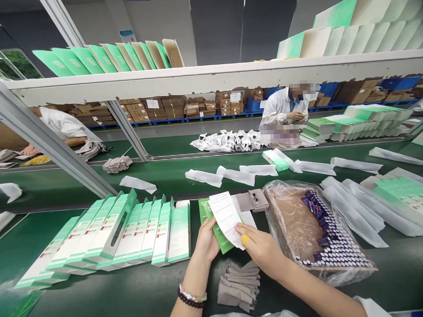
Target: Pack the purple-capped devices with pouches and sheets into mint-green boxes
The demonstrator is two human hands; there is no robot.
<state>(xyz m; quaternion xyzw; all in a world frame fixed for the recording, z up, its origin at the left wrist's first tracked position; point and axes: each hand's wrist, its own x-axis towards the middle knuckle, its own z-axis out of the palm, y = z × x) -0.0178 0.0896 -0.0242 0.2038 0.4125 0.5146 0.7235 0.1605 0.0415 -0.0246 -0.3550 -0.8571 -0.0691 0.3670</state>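
My left hand [206,242] is closed on a small stack of paper inserts: a green leaflet [219,236] with a white printed sheet [226,214] on top. My right hand [261,248], a yellow cot on one fingertip, pinches the lower edge of the white sheet. A grey pouch [253,200] lies just behind the papers. Below my hands a pile of grey pouches [239,285] rests on the green table [115,296].
A row of green-and-white boxes [131,233] leans at left. A plastic-wrapped cardboard tray of small batteries [327,233] sits at right, with white foam sleeves [355,209] beyond. More sleeves lie on the conveyor [170,180]. Two other people work across it.
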